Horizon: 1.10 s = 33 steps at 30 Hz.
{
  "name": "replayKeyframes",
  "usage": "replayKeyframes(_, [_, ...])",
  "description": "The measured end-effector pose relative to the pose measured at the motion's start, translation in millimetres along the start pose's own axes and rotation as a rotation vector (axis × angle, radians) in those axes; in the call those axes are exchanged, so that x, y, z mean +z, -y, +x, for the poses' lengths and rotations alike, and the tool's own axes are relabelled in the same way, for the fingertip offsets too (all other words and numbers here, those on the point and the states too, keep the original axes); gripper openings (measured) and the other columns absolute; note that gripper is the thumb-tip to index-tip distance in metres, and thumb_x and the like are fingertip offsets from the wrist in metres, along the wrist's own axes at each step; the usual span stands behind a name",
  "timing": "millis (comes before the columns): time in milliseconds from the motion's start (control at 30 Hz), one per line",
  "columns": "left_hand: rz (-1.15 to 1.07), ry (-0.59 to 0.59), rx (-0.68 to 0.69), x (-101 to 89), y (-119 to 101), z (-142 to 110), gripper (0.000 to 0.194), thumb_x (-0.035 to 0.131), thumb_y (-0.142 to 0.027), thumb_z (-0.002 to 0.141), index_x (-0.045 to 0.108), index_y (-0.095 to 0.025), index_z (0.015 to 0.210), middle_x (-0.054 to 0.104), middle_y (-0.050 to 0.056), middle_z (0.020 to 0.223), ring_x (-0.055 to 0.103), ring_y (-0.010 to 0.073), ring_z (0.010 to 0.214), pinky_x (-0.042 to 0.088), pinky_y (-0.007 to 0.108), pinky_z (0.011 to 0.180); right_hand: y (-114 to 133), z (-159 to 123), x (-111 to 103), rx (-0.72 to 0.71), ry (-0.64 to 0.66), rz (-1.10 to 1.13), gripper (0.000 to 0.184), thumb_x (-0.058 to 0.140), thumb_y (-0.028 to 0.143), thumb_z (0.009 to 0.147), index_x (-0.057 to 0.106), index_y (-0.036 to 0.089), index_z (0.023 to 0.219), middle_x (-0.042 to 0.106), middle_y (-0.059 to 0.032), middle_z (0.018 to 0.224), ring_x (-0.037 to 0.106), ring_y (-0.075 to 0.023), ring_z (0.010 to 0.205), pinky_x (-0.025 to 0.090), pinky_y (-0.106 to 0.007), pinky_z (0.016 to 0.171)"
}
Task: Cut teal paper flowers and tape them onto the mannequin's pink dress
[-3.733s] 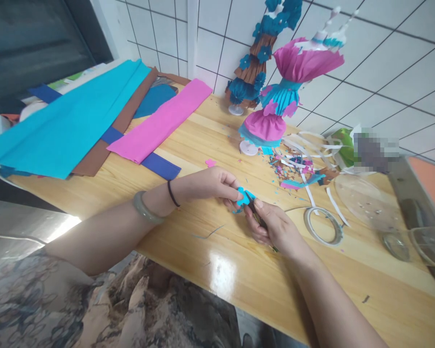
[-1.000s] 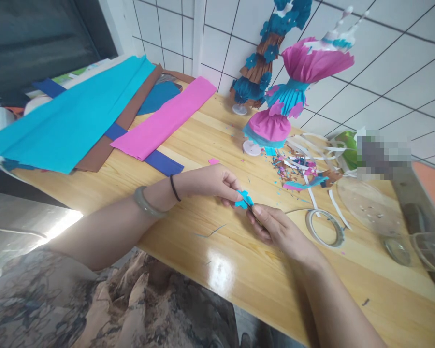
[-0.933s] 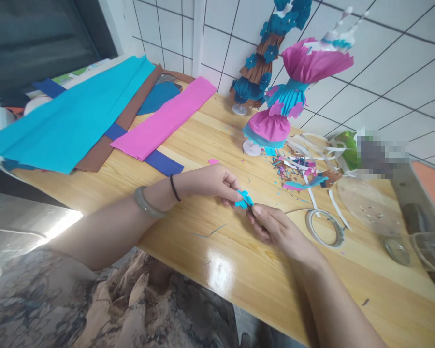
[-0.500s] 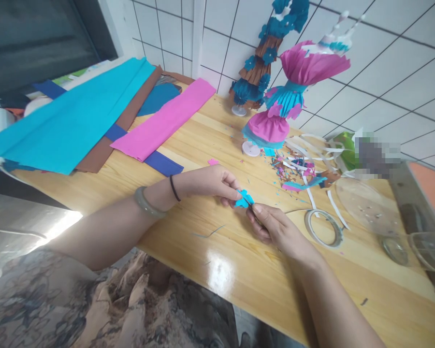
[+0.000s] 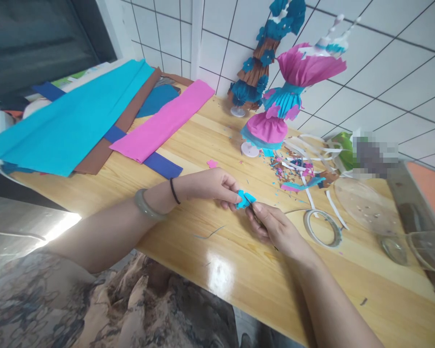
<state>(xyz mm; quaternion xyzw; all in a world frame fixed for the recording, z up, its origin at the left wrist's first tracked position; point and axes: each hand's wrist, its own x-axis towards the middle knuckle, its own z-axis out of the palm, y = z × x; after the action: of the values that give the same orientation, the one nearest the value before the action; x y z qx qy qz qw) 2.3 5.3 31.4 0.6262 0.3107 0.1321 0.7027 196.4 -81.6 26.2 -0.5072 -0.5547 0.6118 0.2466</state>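
A small bright blue paper flower [image 5: 244, 198] is pinched between the thumb and fingers of my left hand [image 5: 223, 187]. My right hand [image 5: 271, 222] is closed around a thin dark tool [image 5: 255, 209] that looks like small snips, mostly hidden by the fingers. The tool's tip meets the right side of the flower, over the table's front half. A pink paper flower [image 5: 212, 164] lies flat beyond my left wrist. To the right of my right hand, a roll of tape [image 5: 308, 227] rests on the table.
Blue [image 5: 68, 121], brown [image 5: 94, 157] and pink crepe paper [image 5: 163, 121] lie at left. Two decorated paper dress figures, one pink and blue [image 5: 268, 126] and one brown and teal [image 5: 255, 72], stand by the tiled wall. Paper scraps [image 5: 300, 166] and clear containers [image 5: 429, 249] sit at right.
Earlier the blue paper was turned differently, with more of the dark tool showing. In the last second its right petal has tilted up around the tool's tip. Both hands have stayed nearly in place.
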Motion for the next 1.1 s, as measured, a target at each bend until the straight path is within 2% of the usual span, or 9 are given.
replayKeyframes(667, [0.03,0.063,0.048,1.5,9.3,4.1,0.014,0.062,-0.024,0.078,0.063,-0.011,0.074,0.068,0.002,0.065,0.06,0.0063,0.057,0.047,0.017,0.059,-4.4,1.6,2.2,-0.01,-0.007,0.088,0.04,0.041,0.053,0.092,0.048,0.017,0.076,0.03,0.0082,0.049,0.023,-0.0055,0.041,0.019,-0.019,0.038])
replayKeyframes(1100, [-0.026,0.052,0.018,5.6,6.2,4.2,0.013,0.062,-0.019,0.076,0.06,-0.011,0.066,0.064,-0.001,0.058,0.058,0.0049,0.056,0.044,0.015,0.057,-3.6,3.2,4.1,-0.031,-0.015,0.127,0.04,0.043,0.054,0.09,0.045,0.018,0.073,0.03,0.0086,0.048,0.024,-0.0056,0.039,0.022,-0.019,0.036])
